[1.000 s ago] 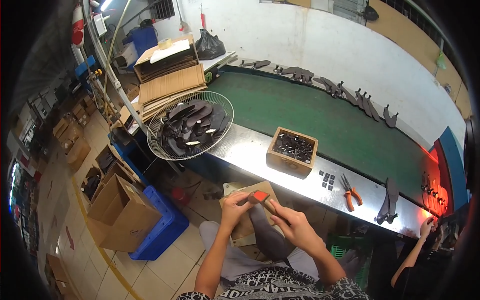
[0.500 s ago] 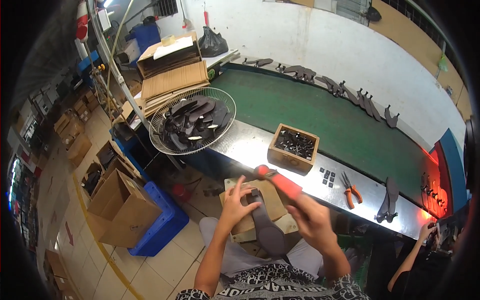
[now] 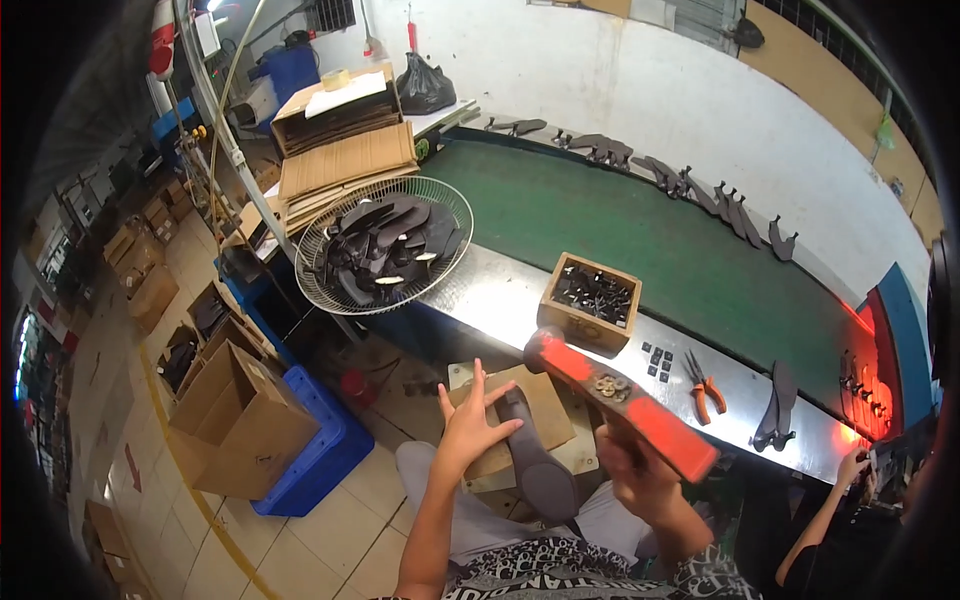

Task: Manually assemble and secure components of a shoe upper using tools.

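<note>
A dark grey shoe sole (image 3: 541, 468) lies slanted from a brown board-topped work block (image 3: 560, 405) down toward my lap. My left hand (image 3: 470, 422) is open beside its narrow far end, fingers spread, with the thumb tip at the sole's edge. Closed around its handle, my right hand (image 3: 645, 485) holds up a worn red hammer (image 3: 655, 420) above and right of the sole. The handle is mostly hidden by the hand, which is blurred. Whatever lies under the sole's far end cannot be seen.
On the metal ledge stand a wooden box of small black parts (image 3: 592, 295), several black squares (image 3: 657, 362), orange-handled pliers (image 3: 706, 388) and loose soles (image 3: 776, 405). A wire basket of soles (image 3: 440, 275) is at left. Beyond runs a green belt (image 3: 560, 195). Another person's hand (image 3: 853, 466) is at right.
The hammer has turned so its long side faces up and looks larger, nearer me. My left hand's fingers have spread wider and straightened, lifting off the sole's far end.
</note>
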`<state>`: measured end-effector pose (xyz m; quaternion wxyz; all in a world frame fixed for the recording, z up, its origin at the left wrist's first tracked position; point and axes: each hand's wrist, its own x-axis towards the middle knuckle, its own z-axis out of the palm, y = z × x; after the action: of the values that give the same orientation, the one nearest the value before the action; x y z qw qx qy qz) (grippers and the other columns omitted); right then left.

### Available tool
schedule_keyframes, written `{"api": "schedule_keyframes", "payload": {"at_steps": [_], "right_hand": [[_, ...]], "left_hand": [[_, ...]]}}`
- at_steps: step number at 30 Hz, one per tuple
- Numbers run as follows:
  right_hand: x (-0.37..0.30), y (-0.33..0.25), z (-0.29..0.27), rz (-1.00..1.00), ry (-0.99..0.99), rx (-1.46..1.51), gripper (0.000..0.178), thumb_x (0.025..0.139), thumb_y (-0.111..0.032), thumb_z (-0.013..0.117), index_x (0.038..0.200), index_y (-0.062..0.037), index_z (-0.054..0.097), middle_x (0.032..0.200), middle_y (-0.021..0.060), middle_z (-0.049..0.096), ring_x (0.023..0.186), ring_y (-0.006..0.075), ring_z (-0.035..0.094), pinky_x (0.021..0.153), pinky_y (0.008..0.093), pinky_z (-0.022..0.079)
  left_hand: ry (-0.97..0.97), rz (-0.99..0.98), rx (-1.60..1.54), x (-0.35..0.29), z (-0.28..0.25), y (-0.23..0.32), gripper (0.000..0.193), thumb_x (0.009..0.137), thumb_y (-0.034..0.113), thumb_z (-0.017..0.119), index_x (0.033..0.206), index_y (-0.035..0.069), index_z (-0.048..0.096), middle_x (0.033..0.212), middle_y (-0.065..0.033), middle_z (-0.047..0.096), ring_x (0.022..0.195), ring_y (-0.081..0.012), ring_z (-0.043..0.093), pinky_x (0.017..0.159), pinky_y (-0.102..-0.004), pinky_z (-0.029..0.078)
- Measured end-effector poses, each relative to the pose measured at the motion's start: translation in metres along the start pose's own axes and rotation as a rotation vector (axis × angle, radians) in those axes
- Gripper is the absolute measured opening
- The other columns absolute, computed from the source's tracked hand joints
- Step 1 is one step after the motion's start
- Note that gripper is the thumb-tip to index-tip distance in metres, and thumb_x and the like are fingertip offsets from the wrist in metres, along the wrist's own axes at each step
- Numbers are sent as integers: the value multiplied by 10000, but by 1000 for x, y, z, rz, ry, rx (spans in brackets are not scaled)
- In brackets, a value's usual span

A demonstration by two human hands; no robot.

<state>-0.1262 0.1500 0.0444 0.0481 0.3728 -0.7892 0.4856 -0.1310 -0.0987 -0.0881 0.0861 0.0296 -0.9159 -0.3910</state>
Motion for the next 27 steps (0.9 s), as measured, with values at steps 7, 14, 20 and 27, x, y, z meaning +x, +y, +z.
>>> {"api": "schedule_keyframes", "payload": {"at_steps": [7,14,20,27], "right_hand": [[22,9,14,112,-70,4,400,877,-27,647,1266,-8,551,869,201,644,682,243,642,647,300,506],[27,35,9,110,44,-28,363,880,-64,666,1230,3,595,805,143,638,647,146,598,617,274,486],[7,100,49,-101,-320,-518,413,893,-239,618,1300,-188,573,906,77,555,739,236,594,567,375,468],[1,56,36,-5,-351,260,382,904,-293,620,1220,-77,621,1273,138,570,1167,272,531,978,415,386]], "left_hand": [[175,195,256,12,7,6,441,826,373,697,1183,119,654,1224,-19,652,1291,-200,493,1127,-610,13],[28,343,-149,-31,-13,35,216,845,176,679,1024,62,724,918,-66,714,882,-237,657,890,-383,446],[-107,168,-499,-86,-59,111,194,869,180,668,830,-8,694,704,-123,616,643,-238,562,615,-328,433],[-216,23,-625,-101,-52,125,226,883,181,666,795,-27,664,671,-121,589,623,-221,538,593,-323,416]]}}
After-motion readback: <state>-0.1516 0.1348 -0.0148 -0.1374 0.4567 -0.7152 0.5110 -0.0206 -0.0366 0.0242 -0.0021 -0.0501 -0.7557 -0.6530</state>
